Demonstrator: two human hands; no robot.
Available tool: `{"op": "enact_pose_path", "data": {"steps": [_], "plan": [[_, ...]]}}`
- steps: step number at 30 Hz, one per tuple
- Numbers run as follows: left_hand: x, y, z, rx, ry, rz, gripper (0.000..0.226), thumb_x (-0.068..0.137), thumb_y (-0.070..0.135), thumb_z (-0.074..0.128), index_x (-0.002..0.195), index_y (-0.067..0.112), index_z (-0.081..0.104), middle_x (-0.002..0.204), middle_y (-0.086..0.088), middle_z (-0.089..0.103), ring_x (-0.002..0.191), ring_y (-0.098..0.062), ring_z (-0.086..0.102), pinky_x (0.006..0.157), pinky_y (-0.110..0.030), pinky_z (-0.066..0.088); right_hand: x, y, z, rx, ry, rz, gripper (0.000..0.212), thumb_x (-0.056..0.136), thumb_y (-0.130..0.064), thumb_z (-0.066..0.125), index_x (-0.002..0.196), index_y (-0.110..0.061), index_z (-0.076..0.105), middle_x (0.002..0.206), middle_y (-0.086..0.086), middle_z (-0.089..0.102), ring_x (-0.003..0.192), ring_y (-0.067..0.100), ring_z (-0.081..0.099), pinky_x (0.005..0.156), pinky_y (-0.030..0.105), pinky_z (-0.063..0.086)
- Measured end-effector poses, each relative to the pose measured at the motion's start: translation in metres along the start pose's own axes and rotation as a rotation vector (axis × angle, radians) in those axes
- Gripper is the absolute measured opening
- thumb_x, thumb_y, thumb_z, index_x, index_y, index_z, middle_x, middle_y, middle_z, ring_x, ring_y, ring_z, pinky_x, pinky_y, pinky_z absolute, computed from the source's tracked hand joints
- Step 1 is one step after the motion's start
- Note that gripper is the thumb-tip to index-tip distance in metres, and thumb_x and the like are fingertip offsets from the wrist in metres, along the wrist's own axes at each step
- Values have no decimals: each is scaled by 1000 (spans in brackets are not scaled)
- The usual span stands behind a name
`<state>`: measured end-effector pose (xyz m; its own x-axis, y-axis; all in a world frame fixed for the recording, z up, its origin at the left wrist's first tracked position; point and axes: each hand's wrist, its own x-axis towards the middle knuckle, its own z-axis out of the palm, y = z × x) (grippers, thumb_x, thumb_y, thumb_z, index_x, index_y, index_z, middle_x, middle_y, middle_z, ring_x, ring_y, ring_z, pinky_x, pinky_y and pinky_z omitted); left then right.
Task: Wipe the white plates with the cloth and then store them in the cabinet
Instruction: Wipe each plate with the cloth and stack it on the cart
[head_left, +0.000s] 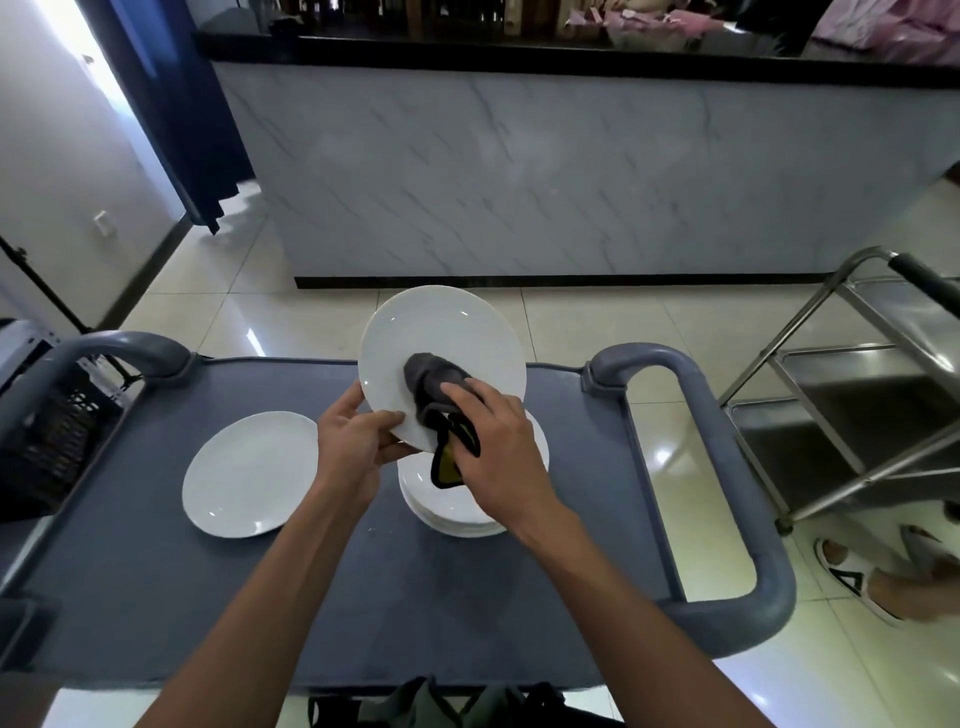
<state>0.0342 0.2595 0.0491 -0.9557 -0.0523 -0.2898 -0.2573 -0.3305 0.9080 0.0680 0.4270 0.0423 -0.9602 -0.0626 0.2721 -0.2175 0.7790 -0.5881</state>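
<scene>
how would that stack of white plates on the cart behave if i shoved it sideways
The stack of plates looks glossy and rigid, so it would probably slide on the cart top rather than bend. The plates sit loosely nested, so the upper ones might shift or slip off. Likely ceramic, hence heavy for its size and prone to chip.

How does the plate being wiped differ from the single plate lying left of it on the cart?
The held plate is lifted and tilted, gripped at its rim by the left hand; the lone plate lies flat on the cart, untouched. The right hand presses the cloth on the held plate; the lone plate is bare. Both are white and round.
</scene>
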Motion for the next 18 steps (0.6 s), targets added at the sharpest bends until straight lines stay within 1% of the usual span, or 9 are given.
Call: {"op": "enact_pose_path", "data": {"steps": [5, 7, 10, 13, 15, 18], "plan": [[-2, 1, -2, 55, -19, 9, 51, 85, -17, 54, 110, 25, 70, 92, -9, 77, 82, -40, 72, 66, -47, 63, 6, 30, -14, -43, 46, 78, 54, 93, -11, 62, 144, -24, 51, 149, 1, 46, 128, 28, 42, 107, 46, 39], [-2, 2, -2, 73, -39, 3, 52, 85, -17, 54, 105, 27, 72, 91, -8, 77, 80, -40, 72, 63, -44, 62, 12, 37, -19, -55, 66, 98, 53, 93, -11, 61, 144, -23, 51, 149, 3, 46, 127, 29, 42, 106, 47, 39], [-2, 3, -3, 95, -77, -14, 55, 84, -18, 54, 99, 30, 75, 96, -10, 78, 80, -41, 73, 62, -44, 62, 23, 44, -27, -80, 104, 106, 52, 93, -10, 61, 143, -22, 52, 148, 4, 47, 127, 29, 42, 106, 45, 39], [-2, 2, -5, 128, -114, -26, 56, 82, -17, 56, 107, 29, 75, 102, -13, 77, 81, -41, 72, 65, -48, 62, 35, 48, -37, -116, 128, 101, 52, 94, -9, 60, 144, -22, 51, 148, 4, 47, 125, 30, 42, 106, 42, 39], [-3, 1, -6, 142, -130, -36, 56, 82, -17, 57, 116, 25, 73, 105, -15, 76, 81, -41, 72, 67, -50, 62, 43, 48, -41, -128, 133, 86, 52, 94, -8, 59, 144, -22, 51, 147, 5, 47, 125, 30, 42, 106, 40, 39], [-6, -1, -5, 170, -160, -52, 57, 81, -17, 59, 126, 18, 68, 107, -17, 75, 82, -42, 72, 68, -52, 62, 51, 43, -44, -149, 133, 62, 52, 95, -8, 58, 144, -22, 50, 147, 6, 47, 124, 31, 43, 105, 43, 41]]}}
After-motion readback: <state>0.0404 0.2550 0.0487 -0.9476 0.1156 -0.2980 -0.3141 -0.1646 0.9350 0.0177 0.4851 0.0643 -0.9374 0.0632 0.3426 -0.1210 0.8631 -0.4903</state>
